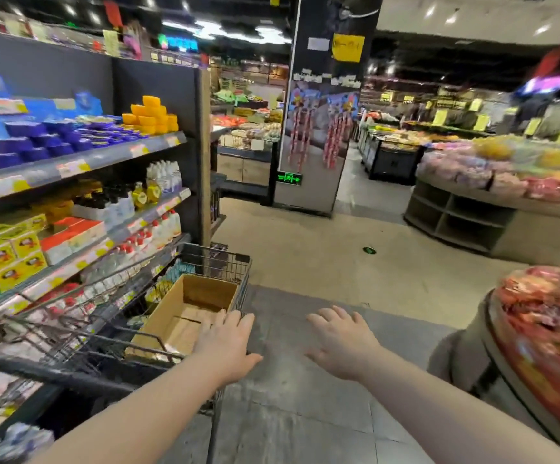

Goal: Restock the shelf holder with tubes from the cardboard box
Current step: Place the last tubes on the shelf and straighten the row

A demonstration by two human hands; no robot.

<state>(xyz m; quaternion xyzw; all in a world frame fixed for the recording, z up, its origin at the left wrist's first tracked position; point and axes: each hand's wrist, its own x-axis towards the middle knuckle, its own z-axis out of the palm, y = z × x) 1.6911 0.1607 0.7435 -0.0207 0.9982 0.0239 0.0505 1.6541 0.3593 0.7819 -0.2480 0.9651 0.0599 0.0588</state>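
An open cardboard box (171, 313) lies inside a black wire shopping cart (218, 262) beside the shelves. Its visible inside shows only bare cardboard; no tubes can be seen. My left hand (228, 343) is stretched out flat over the cart's right rim and the box's near corner, fingers straight, holding nothing. My right hand (342, 343) hovers over the grey floor to the right of the cart, fingers spread and empty. The shelf holder cannot be made out in this blurred view.
Stocked shelves (81, 202) with boxes, bottles and jars run along the left. A round display (546, 333) of red packets stands close on the right. A mirrored pillar (315, 128) and a low produce stand (493, 202) lie ahead across the aisle floor.
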